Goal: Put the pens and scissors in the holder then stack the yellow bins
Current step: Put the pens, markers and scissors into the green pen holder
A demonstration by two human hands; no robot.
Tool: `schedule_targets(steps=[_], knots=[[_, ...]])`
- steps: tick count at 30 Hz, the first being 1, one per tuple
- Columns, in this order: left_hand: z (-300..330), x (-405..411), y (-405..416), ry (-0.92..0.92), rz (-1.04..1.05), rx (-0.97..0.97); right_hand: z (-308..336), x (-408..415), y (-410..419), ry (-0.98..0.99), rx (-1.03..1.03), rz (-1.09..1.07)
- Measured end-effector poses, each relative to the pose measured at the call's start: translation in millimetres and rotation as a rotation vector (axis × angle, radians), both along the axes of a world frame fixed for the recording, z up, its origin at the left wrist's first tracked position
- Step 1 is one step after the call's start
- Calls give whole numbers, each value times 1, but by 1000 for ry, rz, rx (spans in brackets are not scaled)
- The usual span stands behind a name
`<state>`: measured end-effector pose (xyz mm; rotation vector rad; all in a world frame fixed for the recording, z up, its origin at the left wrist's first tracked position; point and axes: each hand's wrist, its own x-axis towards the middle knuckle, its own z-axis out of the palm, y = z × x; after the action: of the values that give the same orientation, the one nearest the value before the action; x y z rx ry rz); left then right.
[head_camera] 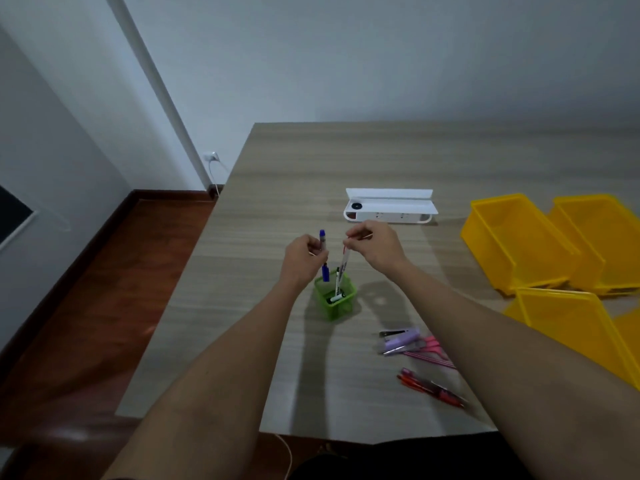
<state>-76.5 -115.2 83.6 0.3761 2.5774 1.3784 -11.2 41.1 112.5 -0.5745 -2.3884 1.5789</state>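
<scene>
- Holding a blue marker [323, 258], the left hand [302, 259] has its fingers closed around the barrel; the marker stands nearly upright with its lower end just above the near-left rim of the green holder [334, 299].
- The right hand [375, 245] pinches the top end of a white marker [343, 268] between its fingertips; the marker hangs tilted, with its lower end at the holder's open top.
- The green holder, a mesh cup, stands on the wooden table [381, 157] between the two forearms. At least one white-and-black marker [336, 296] already sits inside it.
- To the right of the holder, near the right forearm, lie a lilac stapler [401, 339] and pink scissors [431, 348], touching or overlapping each other; which of the two cannot be told.
- Nearer the table's front edge lie red pens [431, 389], side by side, well apart from the holder.
- Three yellow bins rest unstacked on the right side of the table: a far-left bin [516, 237], a far-right bin [602, 237] just beside it, and a near bin [575, 327] partly behind the right forearm.
- A white power strip [389, 211] lies beyond the hands, toward the wall.
</scene>
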Motion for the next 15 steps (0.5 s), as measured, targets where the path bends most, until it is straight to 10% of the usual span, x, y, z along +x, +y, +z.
schedule_targets(steps=[15], knots=[[-27,-20,-2,3,-69,-92,-33,-7,-10,-83,-18,-70]])
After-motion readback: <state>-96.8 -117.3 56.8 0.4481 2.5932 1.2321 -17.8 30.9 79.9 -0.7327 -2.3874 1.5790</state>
